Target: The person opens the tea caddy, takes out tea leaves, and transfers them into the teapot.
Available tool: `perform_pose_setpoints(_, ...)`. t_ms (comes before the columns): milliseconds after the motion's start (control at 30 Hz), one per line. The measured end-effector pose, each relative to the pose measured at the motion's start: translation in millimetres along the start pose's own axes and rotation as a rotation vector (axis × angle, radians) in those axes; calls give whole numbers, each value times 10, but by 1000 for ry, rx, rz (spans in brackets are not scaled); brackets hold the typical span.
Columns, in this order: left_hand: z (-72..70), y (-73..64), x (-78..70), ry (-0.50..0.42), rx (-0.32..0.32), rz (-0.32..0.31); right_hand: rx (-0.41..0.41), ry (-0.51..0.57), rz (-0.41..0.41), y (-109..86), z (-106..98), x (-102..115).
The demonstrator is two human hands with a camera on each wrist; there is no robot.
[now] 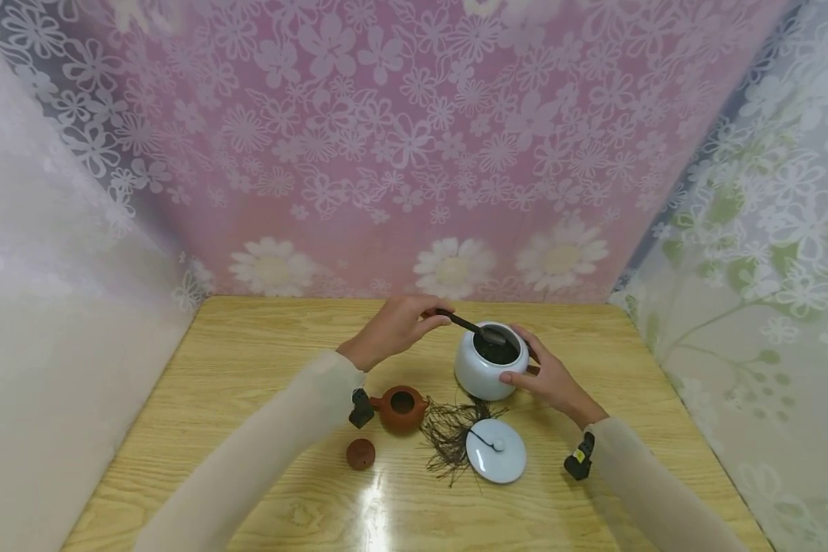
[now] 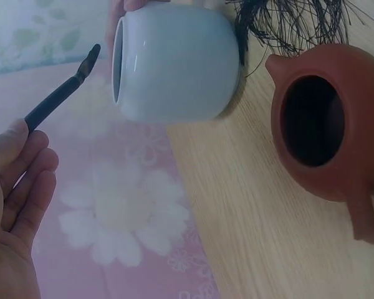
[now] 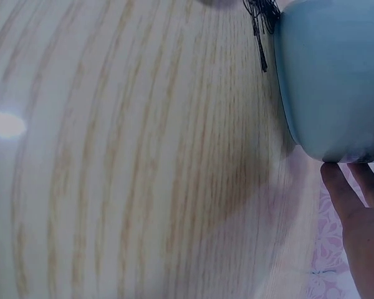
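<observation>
My left hand (image 1: 402, 326) pinches the handle end of a dark spoon (image 2: 53, 99). The spoon's bowl (image 1: 494, 336) is over the mouth of a white lidless jar (image 1: 481, 376), whose inside looks dark. From the right, my right hand (image 1: 548, 376) grips the jar, thumb on the near side and fingers around the far side. In the right wrist view the fingers (image 3: 344, 190) lie against the jar's wall. Near my left wrist stands a reddish-brown clay teapot (image 1: 402, 422) with its top uncovered.
A small clay lid (image 1: 361, 454) lies in front of the teapot. The white jar lid (image 1: 486, 460) with a round knob rests on the table (image 1: 276, 491), beside a bunch of dark tassel threads (image 1: 448, 437). Patterned curtains (image 1: 386, 153) border the table's back and sides.
</observation>
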State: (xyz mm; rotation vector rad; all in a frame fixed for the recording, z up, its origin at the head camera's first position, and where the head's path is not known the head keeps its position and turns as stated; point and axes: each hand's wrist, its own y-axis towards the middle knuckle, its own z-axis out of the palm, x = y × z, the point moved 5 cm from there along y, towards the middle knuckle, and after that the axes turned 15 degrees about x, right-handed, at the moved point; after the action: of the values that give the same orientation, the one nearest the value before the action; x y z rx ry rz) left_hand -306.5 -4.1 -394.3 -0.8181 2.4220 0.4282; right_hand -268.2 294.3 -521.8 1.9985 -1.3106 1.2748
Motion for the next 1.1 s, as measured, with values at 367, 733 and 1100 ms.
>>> perform_pose_setpoints(367, 147, 223, -181, 206, 92, 54, 7, 9, 2, 21, 1, -32)
perform_pose_setpoints(733, 417, 354, -304, 488, 226, 46, 12, 7, -1, 24, -3, -54)
perform_pose_setpoints(1100, 595, 385, -293, 430, 258, 15, 18, 19, -5, 19, -3, -43)
